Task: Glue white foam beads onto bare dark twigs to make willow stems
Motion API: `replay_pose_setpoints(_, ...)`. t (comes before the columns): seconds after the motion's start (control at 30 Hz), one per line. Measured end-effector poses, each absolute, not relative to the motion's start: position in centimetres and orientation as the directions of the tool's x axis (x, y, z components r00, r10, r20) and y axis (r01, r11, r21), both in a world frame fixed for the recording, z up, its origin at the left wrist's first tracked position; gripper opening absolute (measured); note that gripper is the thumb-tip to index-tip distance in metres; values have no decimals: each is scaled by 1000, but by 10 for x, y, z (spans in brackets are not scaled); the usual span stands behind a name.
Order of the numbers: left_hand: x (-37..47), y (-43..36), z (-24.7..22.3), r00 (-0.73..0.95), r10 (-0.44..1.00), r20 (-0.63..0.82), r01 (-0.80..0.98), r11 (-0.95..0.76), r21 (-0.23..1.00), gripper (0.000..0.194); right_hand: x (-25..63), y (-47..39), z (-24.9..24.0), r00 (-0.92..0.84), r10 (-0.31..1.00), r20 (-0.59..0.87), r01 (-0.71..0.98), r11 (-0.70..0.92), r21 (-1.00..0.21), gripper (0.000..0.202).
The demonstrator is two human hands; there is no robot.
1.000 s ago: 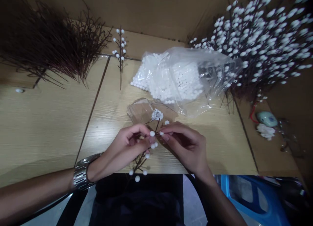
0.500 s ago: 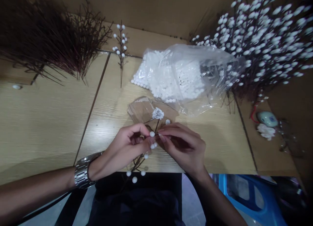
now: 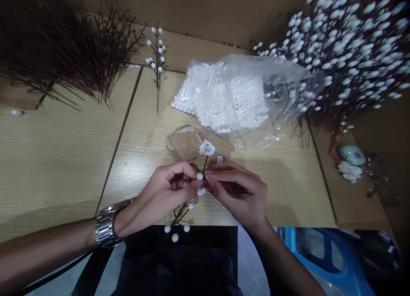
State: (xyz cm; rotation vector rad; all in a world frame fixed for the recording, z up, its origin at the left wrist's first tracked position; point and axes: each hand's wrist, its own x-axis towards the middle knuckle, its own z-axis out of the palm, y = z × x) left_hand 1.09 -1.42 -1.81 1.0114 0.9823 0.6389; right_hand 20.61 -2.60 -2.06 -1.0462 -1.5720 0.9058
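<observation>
Filling the table's far left corner are bare twigs. Over the near edge, the left hand pinches a twig with white balls, fingers together; a loose pinch could let it fall off. The right hand bunches its fingertips beside it; I can't tell if they grip anything. A bag of balls partly blocks the ball-covered twigs, far right corner.
</observation>
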Motion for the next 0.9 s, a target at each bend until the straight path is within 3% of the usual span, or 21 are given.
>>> replay_pose_setpoints(0.63, 11, -11, -13, 433, 833, -345, -23, 393, 919, 15, 206, -26, -18, -144, 964, 225, 136, 245, -960, 28)
replay_pose_setpoints(0.8, 12, -3, -8, 313, 901, -299, -50, 330, 943, 19, 210, -29, -17, -28, 990, 138, -26, 138, -990, 38)
replay_pose_setpoints(0.9, 13, 6, 0, 224, 922, -315, -155, 353, 923, 20, 214, -35, -19, 23, 992, 124, -20, 125, -992, 27)
